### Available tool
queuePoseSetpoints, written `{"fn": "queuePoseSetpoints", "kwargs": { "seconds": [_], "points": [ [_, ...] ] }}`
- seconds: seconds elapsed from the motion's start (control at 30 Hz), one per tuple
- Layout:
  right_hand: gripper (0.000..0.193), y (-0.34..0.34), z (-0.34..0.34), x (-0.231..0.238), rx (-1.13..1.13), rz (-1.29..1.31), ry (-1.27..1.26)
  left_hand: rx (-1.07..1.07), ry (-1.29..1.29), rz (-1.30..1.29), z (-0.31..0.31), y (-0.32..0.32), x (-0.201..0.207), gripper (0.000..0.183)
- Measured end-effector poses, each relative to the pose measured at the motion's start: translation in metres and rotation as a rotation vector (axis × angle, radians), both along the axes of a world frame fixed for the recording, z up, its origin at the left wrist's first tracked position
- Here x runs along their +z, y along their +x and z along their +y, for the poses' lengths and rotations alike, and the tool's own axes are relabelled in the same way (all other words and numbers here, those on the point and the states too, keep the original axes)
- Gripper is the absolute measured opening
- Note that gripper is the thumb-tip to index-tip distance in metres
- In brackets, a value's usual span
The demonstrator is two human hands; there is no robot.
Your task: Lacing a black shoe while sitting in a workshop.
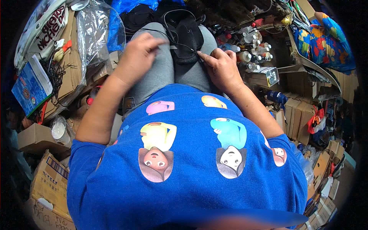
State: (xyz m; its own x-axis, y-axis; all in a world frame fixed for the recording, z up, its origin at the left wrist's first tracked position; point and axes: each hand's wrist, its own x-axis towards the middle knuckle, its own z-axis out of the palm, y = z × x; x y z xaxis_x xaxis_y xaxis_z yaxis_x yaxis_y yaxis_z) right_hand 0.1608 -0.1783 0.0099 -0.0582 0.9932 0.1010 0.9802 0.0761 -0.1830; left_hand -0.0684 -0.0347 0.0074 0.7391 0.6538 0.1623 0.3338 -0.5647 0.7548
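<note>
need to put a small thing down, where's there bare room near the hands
Left thigh: a bare patch between the left hand, blue shirt and black shoe-shaped piece. Right thigh: a narrower one between that piece and the right hand. Crowded: bottles to the right; a cardboard box and booklet to the left.

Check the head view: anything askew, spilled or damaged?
Blue-covered paper booklet, far left: sits tilted, as if tossed there. Beside it, thin black cords bunch in a messy tangle. No spill visible. The black fabric piece on the grey cloth trousers is too dark to judge for damage.
</note>
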Motion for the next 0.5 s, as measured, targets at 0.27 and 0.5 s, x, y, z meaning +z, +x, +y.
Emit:
{"fn": "queuePoseSetpoints", "kwargs": {
  "seconds": [0.27,0.5],
  "points": [
    [0.036,0.019,0.007,-0.001,-0.033,0.297,-0.150,0.086,0.512,0.034,-0.007,0.038,-0.028,0.019],
    [0.034,0.049,0.031,-0.003,-0.019,0.572,-0.300,-0.082,0.160,0.020,0.003,0.048,-0.037,0.018]
  ]
}}
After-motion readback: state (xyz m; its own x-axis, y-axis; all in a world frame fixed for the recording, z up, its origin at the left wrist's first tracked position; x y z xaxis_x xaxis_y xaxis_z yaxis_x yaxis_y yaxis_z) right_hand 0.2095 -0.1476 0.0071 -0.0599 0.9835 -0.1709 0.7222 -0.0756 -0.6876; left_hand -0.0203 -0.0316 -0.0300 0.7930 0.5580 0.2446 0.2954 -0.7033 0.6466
